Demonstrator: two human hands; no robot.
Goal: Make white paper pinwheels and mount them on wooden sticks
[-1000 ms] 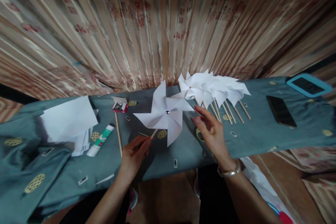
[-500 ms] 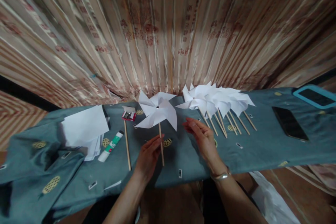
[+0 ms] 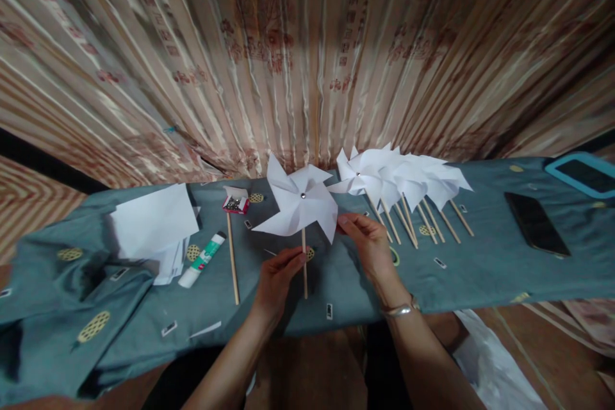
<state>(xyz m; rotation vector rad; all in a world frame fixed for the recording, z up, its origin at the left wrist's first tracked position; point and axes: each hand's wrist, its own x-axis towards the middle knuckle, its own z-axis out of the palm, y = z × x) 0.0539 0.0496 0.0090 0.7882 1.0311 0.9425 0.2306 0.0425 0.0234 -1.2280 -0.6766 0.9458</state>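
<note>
A white paper pinwheel (image 3: 312,208) on a thin wooden stick stands in front of me, its round metal pin showing at the centre. My left hand (image 3: 278,278) is closed around the stick, thumb and fingers pinching it below the blades. At the pinwheel's right side, my right hand (image 3: 371,246) has its thumb and fingertips closed at the edge of a lower blade. Several finished-looking pinwheels (image 3: 394,173) lie overlapped to the right, their sticks pointing toward me. Left of the held one are a loose wooden stick (image 3: 233,262) and a small open box of metal pins (image 3: 235,203).
A glue stick (image 3: 202,259) lies beside a stack of white paper (image 3: 154,221) on the left. A dark phone (image 3: 537,224) and a blue-framed object (image 3: 583,176) lie at the right. Patterned cloth (image 3: 331,311) covers the table, and a curtain (image 3: 307,57) hangs behind it.
The held pinwheel has shifted right and its blades have turned a little. My right hand has come up to a blade's edge, where before it was apart from the pinwheel.
</note>
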